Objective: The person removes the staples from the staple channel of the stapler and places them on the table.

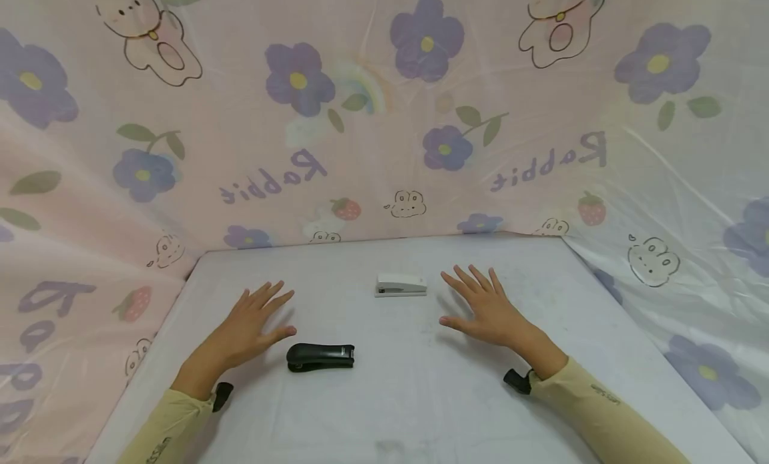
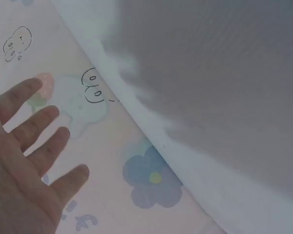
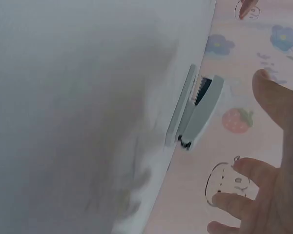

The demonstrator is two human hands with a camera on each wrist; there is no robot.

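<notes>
A black stapler (image 1: pixel 321 357) lies on the white table, just right of and nearer than my left hand (image 1: pixel 249 327). That hand holds nothing, its fingers spread over the tabletop. Farther back, a white stapler (image 1: pixel 400 286) stands on its base near the middle of the table. To its right hovers my right hand (image 1: pixel 489 310), fingers spread and touching nothing. In the right wrist view the white stapler (image 3: pixel 195 109) shows beside the thumb of the right hand (image 3: pixel 268 180). The left wrist view has the left hand (image 2: pixel 29 165) with straight fingers and no stapler in sight.
The white tabletop (image 1: pixel 408 397) stretches between both arms. Behind it and along its sides hangs a pink and white cloth (image 1: pixel 372 177) printed with rabbits and flowers. Small black wrist cameras (image 1: pixel 517 381) are strapped beneath both wrists, at the cuffs of tan sleeves (image 1: pixel 601 410).
</notes>
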